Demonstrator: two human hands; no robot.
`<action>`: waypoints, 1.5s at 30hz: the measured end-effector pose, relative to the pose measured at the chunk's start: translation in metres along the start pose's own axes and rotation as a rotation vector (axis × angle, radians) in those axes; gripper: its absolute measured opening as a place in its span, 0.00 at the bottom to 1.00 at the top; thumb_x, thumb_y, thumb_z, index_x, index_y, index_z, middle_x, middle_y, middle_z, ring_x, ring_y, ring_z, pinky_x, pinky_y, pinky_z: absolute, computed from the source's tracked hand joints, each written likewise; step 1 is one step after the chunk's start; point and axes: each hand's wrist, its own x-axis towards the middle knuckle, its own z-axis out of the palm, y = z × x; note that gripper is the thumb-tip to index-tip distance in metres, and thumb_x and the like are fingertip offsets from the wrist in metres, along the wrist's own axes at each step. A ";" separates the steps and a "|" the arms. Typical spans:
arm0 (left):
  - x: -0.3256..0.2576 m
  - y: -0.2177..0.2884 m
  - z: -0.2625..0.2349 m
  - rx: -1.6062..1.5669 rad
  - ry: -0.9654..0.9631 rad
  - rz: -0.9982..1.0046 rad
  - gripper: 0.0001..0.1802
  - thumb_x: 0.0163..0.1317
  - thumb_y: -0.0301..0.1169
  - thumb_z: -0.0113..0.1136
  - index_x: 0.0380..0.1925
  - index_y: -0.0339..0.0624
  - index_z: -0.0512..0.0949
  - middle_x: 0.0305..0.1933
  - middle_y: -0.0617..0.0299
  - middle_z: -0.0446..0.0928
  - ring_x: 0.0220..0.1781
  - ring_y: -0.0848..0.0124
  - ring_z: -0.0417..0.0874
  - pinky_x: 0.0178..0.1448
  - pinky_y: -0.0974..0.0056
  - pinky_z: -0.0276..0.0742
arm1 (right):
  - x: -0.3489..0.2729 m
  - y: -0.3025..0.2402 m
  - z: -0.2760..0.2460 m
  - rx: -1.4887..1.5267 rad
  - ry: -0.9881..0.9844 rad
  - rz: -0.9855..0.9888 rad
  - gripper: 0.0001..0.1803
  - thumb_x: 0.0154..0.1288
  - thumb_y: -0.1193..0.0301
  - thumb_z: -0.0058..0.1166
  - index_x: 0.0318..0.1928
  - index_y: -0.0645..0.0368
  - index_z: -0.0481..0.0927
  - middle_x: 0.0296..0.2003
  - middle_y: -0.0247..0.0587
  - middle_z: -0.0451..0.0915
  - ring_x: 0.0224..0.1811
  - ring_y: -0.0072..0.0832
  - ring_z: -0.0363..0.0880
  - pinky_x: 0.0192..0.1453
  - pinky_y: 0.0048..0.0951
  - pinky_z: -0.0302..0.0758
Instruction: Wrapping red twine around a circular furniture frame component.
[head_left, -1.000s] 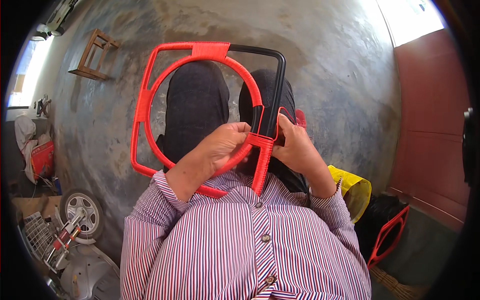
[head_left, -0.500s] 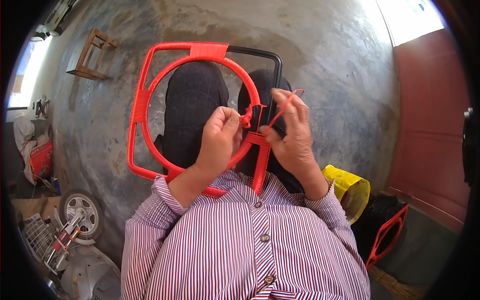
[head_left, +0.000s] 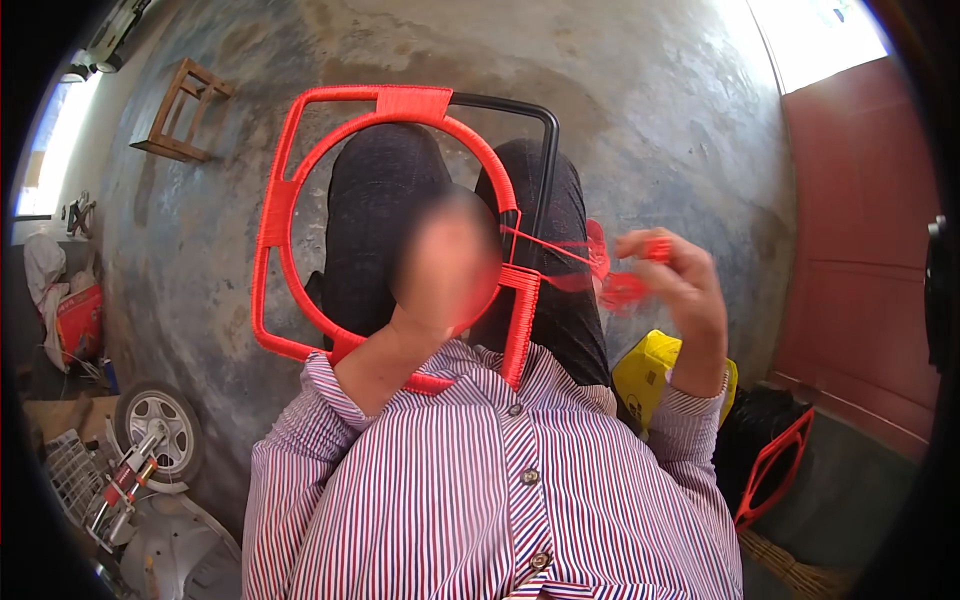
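A square frame with a ring inside it [head_left: 272, 215] rests across my thighs, mostly wrapped in red cord. Bare black tube [head_left: 551, 160] shows at its upper right corner and along part of the right side. My left hand [head_left: 447, 262] is inside the ring near its right edge; a blur covers its fingers. Out to the right of the frame, my right hand [head_left: 680, 275] is closed on red cord [head_left: 655, 249]. Loose loops of the cord [head_left: 622, 290], smeared by motion, hang beside it. A taut strand runs from there back to the ring's right side.
A wooden stool [head_left: 182, 112] stands far left on the concrete floor. At lower left is a scooter with a wheel [head_left: 160, 432]. On the right are a yellow bag [head_left: 645, 372], another red frame [head_left: 778, 465] by black plastic, and a red door [head_left: 860, 250].
My right hand has swung right, away from the frame, drawing the red cord bundle out with it. The bundle was by my left hand inside the ring. My left hand stays near its place.
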 end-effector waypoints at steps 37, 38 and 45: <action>0.006 0.002 -0.008 -0.123 -0.151 -0.401 0.03 0.59 0.26 0.46 0.32 0.42 0.70 0.28 0.54 0.79 0.22 0.65 0.82 0.23 0.64 0.77 | -0.026 0.072 0.059 0.160 0.059 0.133 0.15 0.68 0.68 0.58 0.25 0.58 0.72 0.18 0.27 0.70 0.20 0.14 0.67 0.24 0.22 0.62; 0.006 0.002 -0.008 -0.106 -0.162 -0.399 0.03 0.59 0.26 0.47 0.32 0.42 0.70 0.27 0.54 0.79 0.21 0.66 0.82 0.23 0.64 0.77 | -0.026 0.074 0.060 0.130 0.073 0.156 0.14 0.68 0.68 0.58 0.26 0.59 0.72 0.18 0.29 0.71 0.20 0.16 0.68 0.25 0.23 0.64; 0.010 0.001 -0.006 -0.012 -0.144 -0.310 0.10 0.63 0.29 0.48 0.43 0.40 0.72 0.37 0.58 0.78 0.36 0.71 0.81 0.37 0.64 0.79 | 0.014 0.069 0.047 -0.202 0.334 0.013 0.08 0.61 0.73 0.59 0.36 0.64 0.76 0.26 0.42 0.78 0.29 0.30 0.77 0.36 0.31 0.73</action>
